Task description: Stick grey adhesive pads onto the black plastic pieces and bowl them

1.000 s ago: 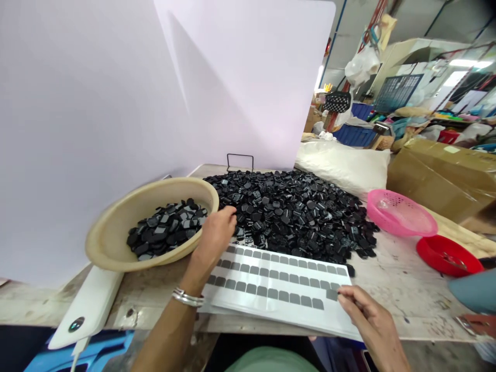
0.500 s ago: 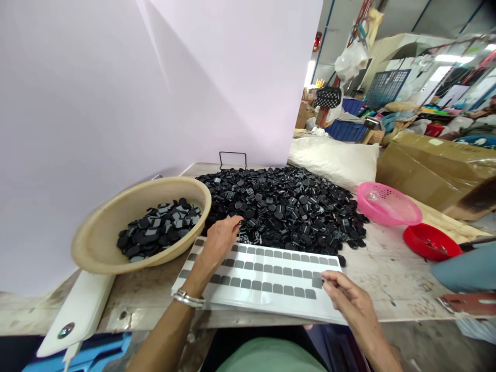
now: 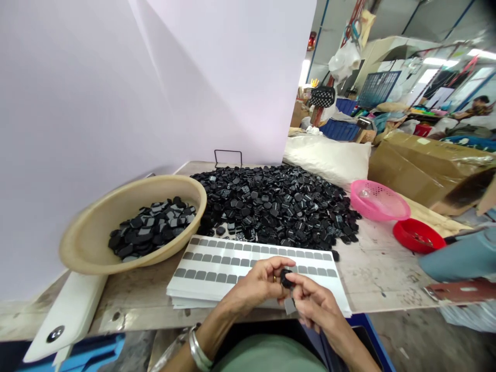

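Observation:
My left hand [image 3: 259, 283] is closed on a small black plastic piece [image 3: 285, 278], held above the sheet between thumb and fingers. Close against it, my right hand [image 3: 314, 302] pinches a grey sticker [image 3: 290, 306] that hangs below its fingers; the right fingertips touch the black piece too. Under both hands lies a white sticker sheet [image 3: 182, 285] with rows of grey stickers, on top of a stack of sheets. Just behind it spreads a big pile of similar black pieces [image 3: 271, 206].
On the left a beige basin [image 3: 73, 243] holds black pieces, several with grey faces, beside a white device [image 3: 70, 315]. At right stand a pink basket [image 3: 377, 206], a red dish [image 3: 403, 240] and a blue-grey cylinder [image 3: 457, 258]. A cardboard box [image 3: 418, 165] lies behind.
My left hand has come from the pile to the front right with a black piece. My right hand has moved left and down with the sticker to meet it.

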{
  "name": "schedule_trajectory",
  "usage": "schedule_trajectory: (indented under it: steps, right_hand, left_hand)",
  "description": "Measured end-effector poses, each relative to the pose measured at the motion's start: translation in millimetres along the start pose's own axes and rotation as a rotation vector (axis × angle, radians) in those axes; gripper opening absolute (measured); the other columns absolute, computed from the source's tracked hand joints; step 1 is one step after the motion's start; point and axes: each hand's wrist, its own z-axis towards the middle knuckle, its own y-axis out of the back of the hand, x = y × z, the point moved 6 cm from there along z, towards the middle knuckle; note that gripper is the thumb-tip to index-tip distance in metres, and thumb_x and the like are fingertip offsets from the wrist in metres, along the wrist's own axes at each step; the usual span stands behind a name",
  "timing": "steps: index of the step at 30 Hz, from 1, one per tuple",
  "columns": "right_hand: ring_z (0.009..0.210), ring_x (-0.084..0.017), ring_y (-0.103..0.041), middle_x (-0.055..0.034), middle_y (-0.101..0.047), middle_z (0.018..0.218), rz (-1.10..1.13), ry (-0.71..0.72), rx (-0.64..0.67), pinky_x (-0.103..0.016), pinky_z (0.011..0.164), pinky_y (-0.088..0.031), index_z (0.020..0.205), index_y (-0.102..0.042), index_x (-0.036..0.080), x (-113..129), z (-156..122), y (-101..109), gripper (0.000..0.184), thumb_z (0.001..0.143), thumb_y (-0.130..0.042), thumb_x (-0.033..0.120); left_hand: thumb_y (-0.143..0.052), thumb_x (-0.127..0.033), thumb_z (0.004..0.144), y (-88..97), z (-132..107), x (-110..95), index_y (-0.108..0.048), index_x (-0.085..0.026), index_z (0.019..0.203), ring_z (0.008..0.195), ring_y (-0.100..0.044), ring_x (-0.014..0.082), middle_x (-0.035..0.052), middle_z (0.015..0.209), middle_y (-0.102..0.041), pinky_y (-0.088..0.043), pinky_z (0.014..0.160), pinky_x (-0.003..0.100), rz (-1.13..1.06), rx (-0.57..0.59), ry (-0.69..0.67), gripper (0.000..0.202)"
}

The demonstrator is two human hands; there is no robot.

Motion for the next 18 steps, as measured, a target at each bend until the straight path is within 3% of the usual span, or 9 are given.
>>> schedule_trajectory:
  steps: [5,8,12,15,18]
  right_hand:
    - [0.042,-0.004,-0.039,0.0038,-0.051,0.07,-0.01,0.0,-0.024,-0.017,0.038,-0.025,0.113,-0.065,0.023,0,-6,6,0.043,0.074,-0.065,0.041]
    - [0.05,-0.008,-0.047,0.0018,-0.053,0.074,-0.154,0.166,-0.21,-0.02,0.045,-0.038,0.111,-0.066,0.024,11,-9,16,0.034,0.081,-0.059,0.039]
    - [0.078,-0.019,-0.06,-0.0038,-0.063,0.086,-0.495,0.437,-0.433,-0.029,0.069,-0.049,0.105,-0.067,0.023,33,-16,22,0.026,0.088,-0.053,0.035]
    - [0.085,-0.021,-0.062,-0.0058,-0.066,0.092,-0.636,0.504,-0.403,-0.03,0.074,-0.05,0.106,-0.065,0.023,38,-16,18,0.023,0.092,-0.047,0.03]
    - [0.083,-0.019,-0.063,-0.0054,-0.065,0.091,-0.74,0.54,-0.33,-0.028,0.073,-0.05,0.109,-0.061,0.023,38,-15,12,0.023,0.094,-0.044,0.025]
  left_hand:
    - [-0.071,-0.013,0.064,0.0,1,4,-0.061,-0.012,0.104,0.051,-0.053,0.0067,-0.0006,0.069,-0.062,-0.043,0.052,0.02,0.023,-0.035,0.007,0.041]
    - [-0.07,-0.011,0.063,-1.4,2,4,-0.06,-0.012,0.099,0.051,-0.057,0.0079,0.0008,0.072,-0.064,-0.043,0.047,0.018,-0.034,-0.087,-0.017,0.038]
    - [-0.07,-0.01,0.061,-6.9,1,6,-0.059,-0.012,0.099,0.05,-0.06,0.0094,0.0019,0.068,-0.066,-0.042,0.044,0.016,-0.113,-0.086,0.033,0.04]
    - [-0.07,-0.008,0.06,-9.9,-1,7,-0.059,-0.011,0.1,0.05,-0.062,0.0104,0.004,0.07,-0.068,-0.043,0.043,0.016,-0.132,-0.077,0.065,0.042]
    - [-0.069,-0.007,0.061,-11.1,-1,7,-0.06,-0.011,0.101,0.048,-0.061,0.0105,-0.0005,0.056,-0.063,-0.043,0.043,0.015,-0.127,-0.073,0.061,0.041]
